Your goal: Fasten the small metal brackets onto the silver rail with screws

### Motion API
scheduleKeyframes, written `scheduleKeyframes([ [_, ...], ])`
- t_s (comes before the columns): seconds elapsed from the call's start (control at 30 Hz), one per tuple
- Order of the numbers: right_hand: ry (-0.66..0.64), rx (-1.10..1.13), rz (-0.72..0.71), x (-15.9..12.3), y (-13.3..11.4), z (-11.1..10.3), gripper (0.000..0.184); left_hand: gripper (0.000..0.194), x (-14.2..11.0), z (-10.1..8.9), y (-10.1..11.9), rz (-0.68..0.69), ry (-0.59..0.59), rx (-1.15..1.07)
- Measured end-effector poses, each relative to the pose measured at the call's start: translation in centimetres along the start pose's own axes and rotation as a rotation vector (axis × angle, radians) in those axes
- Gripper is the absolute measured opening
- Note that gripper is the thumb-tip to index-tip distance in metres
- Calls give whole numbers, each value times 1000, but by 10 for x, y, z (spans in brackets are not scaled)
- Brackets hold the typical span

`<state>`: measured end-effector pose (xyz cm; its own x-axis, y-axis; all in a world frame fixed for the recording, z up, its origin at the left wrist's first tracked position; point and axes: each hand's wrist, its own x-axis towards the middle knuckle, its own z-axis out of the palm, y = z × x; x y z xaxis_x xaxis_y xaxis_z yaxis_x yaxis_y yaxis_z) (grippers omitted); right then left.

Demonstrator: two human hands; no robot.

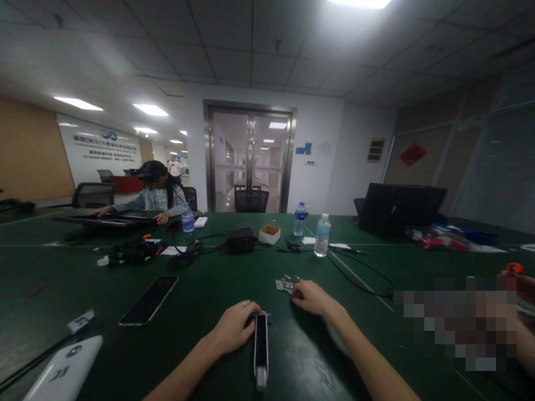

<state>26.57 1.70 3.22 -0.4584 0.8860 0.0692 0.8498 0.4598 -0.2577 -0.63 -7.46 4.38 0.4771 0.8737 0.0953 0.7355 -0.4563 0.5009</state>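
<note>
My left hand (236,327) is closed at the far end of a long, slim white-edged object (261,348) with a dark upper face, which lies on the green table pointing towards me. A small metal bit (266,315) sticks out past its far end, beside my fingertips. My right hand (311,297) rests further forward, its fingers curled down and closed at the edge of several small silvery metal pieces (284,285). What those fingers hold, if anything, is hidden beneath them.
A phone (149,301) lies to the left, with a white device marked 28 (64,372) nearer. Ahead stand a black box (240,240), a small open carton (270,235) and water bottles (322,235). Cables cross the table (209,278). Someone sits across (161,195); another person's blurred arm is at right.
</note>
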Motion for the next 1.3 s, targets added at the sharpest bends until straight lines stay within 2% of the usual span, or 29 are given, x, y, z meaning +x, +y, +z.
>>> scheduleKeyframes([
  [0.17,-15,32,76,2,-12,4,12,21,0,2,-3,18,14,3],
  [0.4,-44,38,88,1,-12,8,10,22,-1,3,-5,24,19,22],
  [0.6,0,-1,29,-1,-24,7,12,23,0,4,-4,11,9,40],
  [0.97,3,243,-202,-8,-74,18,9,21,0,7,-8,46,29,58],
  [1.3,24,278,-193,-8,-68,17,9,21,1,6,-9,45,44,59],
])
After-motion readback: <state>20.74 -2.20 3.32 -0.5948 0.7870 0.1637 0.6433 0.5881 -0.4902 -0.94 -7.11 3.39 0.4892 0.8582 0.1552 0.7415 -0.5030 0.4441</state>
